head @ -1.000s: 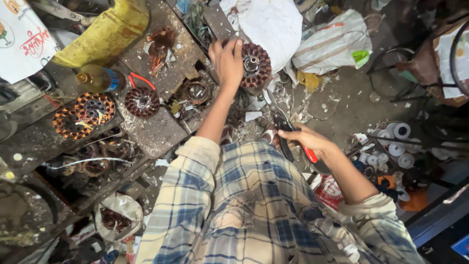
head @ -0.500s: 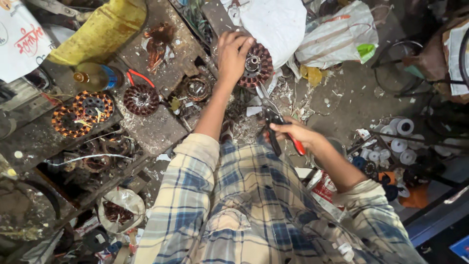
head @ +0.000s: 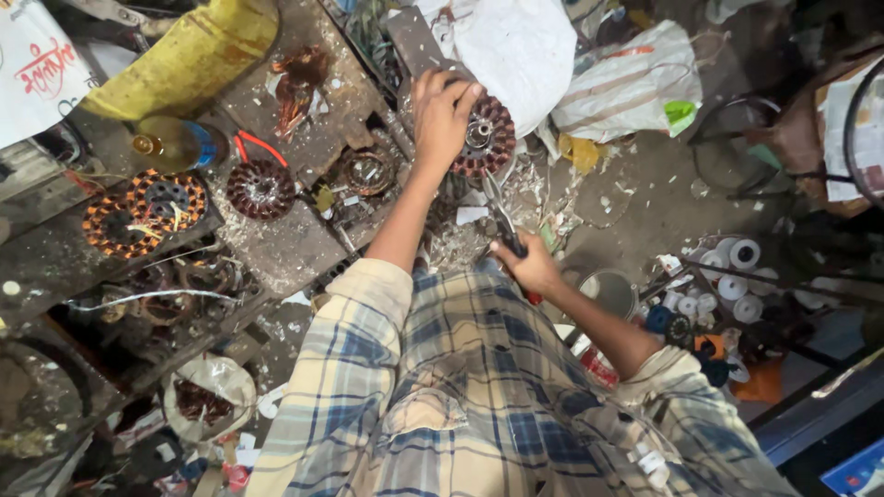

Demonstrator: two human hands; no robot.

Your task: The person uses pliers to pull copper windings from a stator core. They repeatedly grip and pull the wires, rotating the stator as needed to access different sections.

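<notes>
**Wound stator held at bench edge, pliers at its lower rim**

The round copper-wound motor stator with dark red coils [head: 488, 138] sits at the right edge of the grimy metal workbench [head: 276, 248], beside a white plastic sack [head: 525, 46]. The left hand [head: 440, 115] is clamped over its upper-left rim, fingers curled onto the coils. The right hand [head: 532, 267] is closed around the red-handled pliers [head: 502, 216], whose steel nose points up toward the stator's lower edge; whether the tip touches the winding cannot be told.

Judgement on method: the holding hand should press the stator firmly against the bench so it does not turn, and the pliers should bite wire only, clear of the holding fingers, which lie close to the tool's line.

Surroundings: a second dark red wound stator [head: 261, 189] and an orange-wound stator [head: 138, 212] lie further left on the bench, well apart from the work. A yellow curved casing [head: 184, 55] lies at the bench's far side. White tape rolls [head: 737, 267] are gathered on the floor to the right.

Obstructions: wire scraps and debris [head: 543, 193] litter the floor just below the stator, and the sack crowds its upper right.
</notes>
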